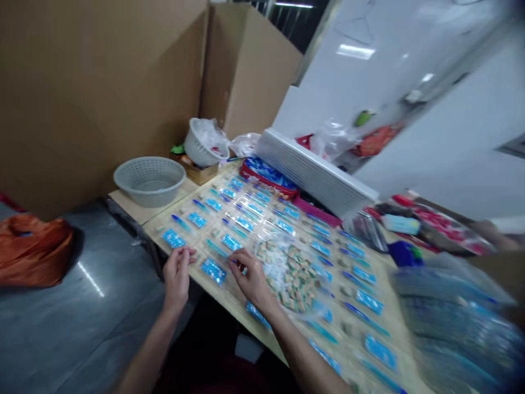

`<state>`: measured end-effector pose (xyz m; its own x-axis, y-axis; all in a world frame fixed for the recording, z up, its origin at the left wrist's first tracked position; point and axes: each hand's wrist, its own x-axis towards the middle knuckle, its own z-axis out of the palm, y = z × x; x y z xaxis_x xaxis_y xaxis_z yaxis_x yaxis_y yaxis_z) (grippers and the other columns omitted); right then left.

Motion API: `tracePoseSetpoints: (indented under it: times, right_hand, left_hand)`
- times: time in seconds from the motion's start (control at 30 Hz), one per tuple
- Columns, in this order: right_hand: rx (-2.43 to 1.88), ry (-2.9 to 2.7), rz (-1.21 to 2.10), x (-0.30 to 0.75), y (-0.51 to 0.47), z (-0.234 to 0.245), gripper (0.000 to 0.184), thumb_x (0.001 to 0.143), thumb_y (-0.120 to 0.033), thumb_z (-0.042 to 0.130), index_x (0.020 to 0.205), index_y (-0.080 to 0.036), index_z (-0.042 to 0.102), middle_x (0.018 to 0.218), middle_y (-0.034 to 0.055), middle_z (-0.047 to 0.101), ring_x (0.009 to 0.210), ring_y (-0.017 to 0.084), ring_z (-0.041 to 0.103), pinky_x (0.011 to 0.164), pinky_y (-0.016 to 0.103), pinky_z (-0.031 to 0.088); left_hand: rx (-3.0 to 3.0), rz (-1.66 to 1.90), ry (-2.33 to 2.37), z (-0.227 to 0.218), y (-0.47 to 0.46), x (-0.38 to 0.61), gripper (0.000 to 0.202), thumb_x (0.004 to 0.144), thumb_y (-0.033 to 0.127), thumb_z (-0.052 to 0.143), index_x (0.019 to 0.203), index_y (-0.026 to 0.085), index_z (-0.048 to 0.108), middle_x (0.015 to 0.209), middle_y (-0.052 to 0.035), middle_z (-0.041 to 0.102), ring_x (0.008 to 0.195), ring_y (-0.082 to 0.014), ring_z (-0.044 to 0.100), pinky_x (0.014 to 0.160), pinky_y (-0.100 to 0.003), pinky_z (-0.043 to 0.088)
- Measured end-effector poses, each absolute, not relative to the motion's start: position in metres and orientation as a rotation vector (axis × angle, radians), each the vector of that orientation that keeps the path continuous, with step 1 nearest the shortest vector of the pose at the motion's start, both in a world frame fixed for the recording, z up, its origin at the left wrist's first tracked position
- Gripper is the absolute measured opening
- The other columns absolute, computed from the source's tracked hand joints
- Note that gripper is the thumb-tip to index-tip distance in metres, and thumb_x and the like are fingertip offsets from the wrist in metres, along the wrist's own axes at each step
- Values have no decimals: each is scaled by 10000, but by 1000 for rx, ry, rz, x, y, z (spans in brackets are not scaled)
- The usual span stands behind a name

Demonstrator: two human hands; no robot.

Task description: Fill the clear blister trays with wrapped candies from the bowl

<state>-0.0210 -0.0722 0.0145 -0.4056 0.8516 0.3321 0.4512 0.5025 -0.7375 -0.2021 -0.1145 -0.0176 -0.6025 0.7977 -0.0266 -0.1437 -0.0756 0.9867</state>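
A broad sheet of cardboard rises behind the left part of the workplace, and a pale wall slants away to the right. Between them and the person runs a light wooden table, its surface laid with rows of clear-backed sets. At the table's right side lies a blurred heap of clear plastic packs, and along the far side leans a long, white ribbed panel. An orange sack sits on the grey floor to the left. A round, clear container stands among the rows, just beyond the right forearm. The grey perforated basin is at the far left corner, with a smaller, tilted basket near it and a red tray of blue packets farther right. The right hand hovers beside the container, thumb and forefinger bent close together; the left hand is at the near edge, its fingers gathered toward the thumb. Motion blur hides both sets of fingertips, so whether either pinches anything cannot be told. Blue cards lie in the sets, the nearest between the two hands, with slim blue pens alongside. Smallest are the tan-and-green pieces inside the container, next to whitish bits.
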Motion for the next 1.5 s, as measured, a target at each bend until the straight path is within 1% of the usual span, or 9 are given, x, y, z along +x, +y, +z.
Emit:
tracePoseSetpoints:
  times: [0.27,0.43,0.57,0.7,0.93,1.07,1.17,1.3,1.5]
  right_hand:
    - [-1557,-2093,752,110,-58,19,180,727,-114,571,851,-174,687,794,42,659,698,164,587,663,282,453]
    - [-1422,-2305,833,116,-57,5,203,717,-103,575,888,-169,662,904,51,634,802,170,569,706,263,410]
    - [-1408,-2288,817,113,-59,1,196,665,-34,521,791,-167,589,750,7,589,704,137,513,616,227,338]
    - [-1386,-2217,965,116,-51,8,158,641,-26,492,692,-167,539,609,-39,490,582,103,424,543,219,271]
    - [-1165,-1865,1422,128,-32,15,90,640,-133,592,720,-169,569,650,-36,520,616,107,451,573,220,344]
    - [-1110,-1499,1633,145,-33,19,199,634,-271,716,738,-176,576,639,-39,537,570,98,461,544,223,348]
    - [-1102,-1334,1611,153,-36,21,277,604,-334,775,735,-179,586,637,-35,560,570,103,492,556,230,374]
    - [-1103,-1268,1486,156,-41,19,284,584,-339,792,719,-179,601,635,-31,571,572,110,508,567,239,390]
    - [-1110,-1511,1042,155,-52,17,171,711,-321,712,689,-189,606,702,9,614,717,169,566,720,302,433]
  left_hand:
    - [990,1444,1201,18,-84,-100,309,850,460,534,839,161,612,815,-52,669,774,-182,652,692,-275,528]
    - [982,1292,1099,19,-64,-50,337,809,478,572,834,146,622,825,-71,667,816,-207,657,676,-284,540]
    - [878,1347,1109,16,-60,-39,316,770,456,617,761,140,607,759,-55,645,745,-182,651,679,-288,539]
    - [740,1436,1068,12,-61,-38,285,773,425,614,774,140,590,763,-65,655,751,-190,661,726,-328,535]
    - [855,1426,1120,11,-61,-38,195,785,343,582,758,152,612,771,-46,658,757,-179,645,750,-313,520]
    - [1206,1184,1184,12,-56,-33,111,722,215,600,766,151,679,768,-45,680,758,-179,636,725,-279,503]
    - [1123,1034,1091,15,-53,-23,136,667,206,646,782,142,683,713,-40,685,675,-175,641,670,-288,513]
    - [853,960,958,22,-54,-10,223,617,299,732,717,114,657,601,-40,658,560,-167,632,613,-302,521]
    - [532,937,914,24,-49,-7,301,483,230,808,694,139,614,596,-26,631,547,-184,640,602,-328,530]
